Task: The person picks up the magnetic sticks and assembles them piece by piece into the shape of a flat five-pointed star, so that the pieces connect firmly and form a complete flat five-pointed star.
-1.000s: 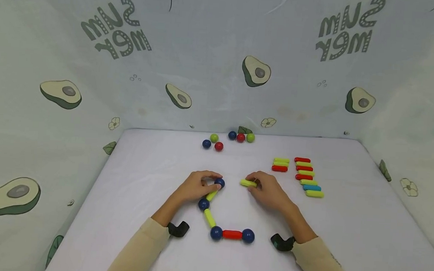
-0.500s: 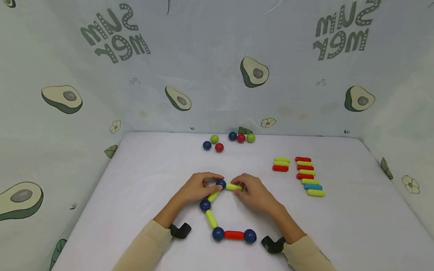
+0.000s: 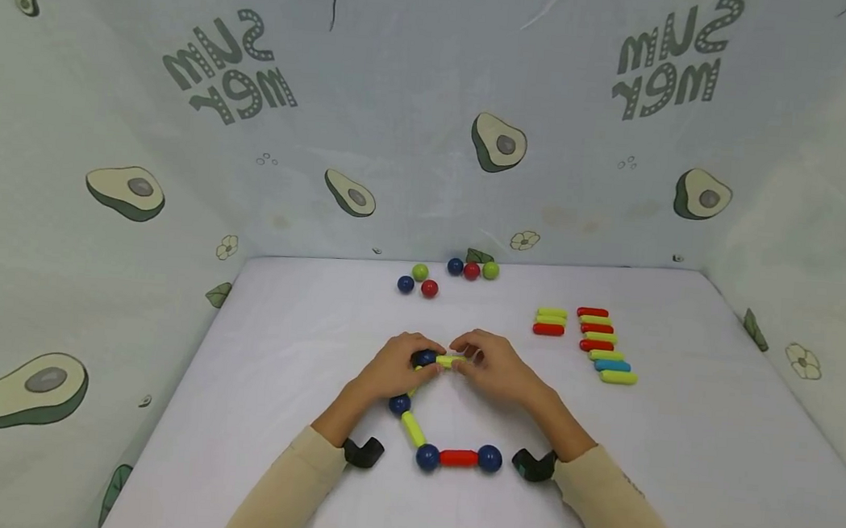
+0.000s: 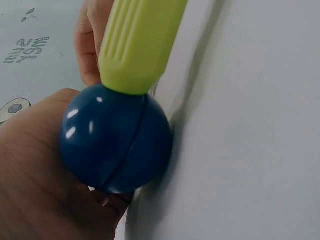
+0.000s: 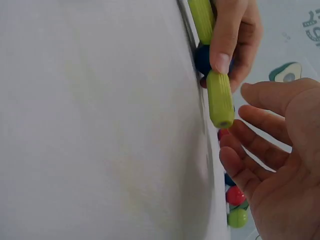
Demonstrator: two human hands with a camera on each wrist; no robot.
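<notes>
A chain of toy building rods and blue balls lies on the white table. My left hand [image 3: 396, 367] grips the blue ball [image 3: 425, 359] at its far end, the thumb reaching over the joint with a yellow-green rod [image 5: 220, 100]. That rod points right from the ball, its outer end free. My right hand [image 3: 496, 369] is beside this end, fingers loosely spread and holding nothing; a gap shows in the right wrist view. Another blue ball [image 4: 117, 140] with a yellow-green rod [image 4: 142, 45] fills the left wrist view. Nearer me, a red rod [image 3: 459, 458] joins two blue balls.
Several loose balls, including a red ball [image 3: 429, 289] and a green ball [image 3: 490, 270], sit near the table's back edge. To the right lie a small group of rods [image 3: 550, 321] and a longer row with a blue rod [image 3: 611, 366]. A printed cloth [image 3: 416, 134] hangs behind.
My right hand brought the yellow-green rod leftward to the blue ball, then released it. My left hand has shifted slightly right, its fingers now further over the ball and the rod's near end.
</notes>
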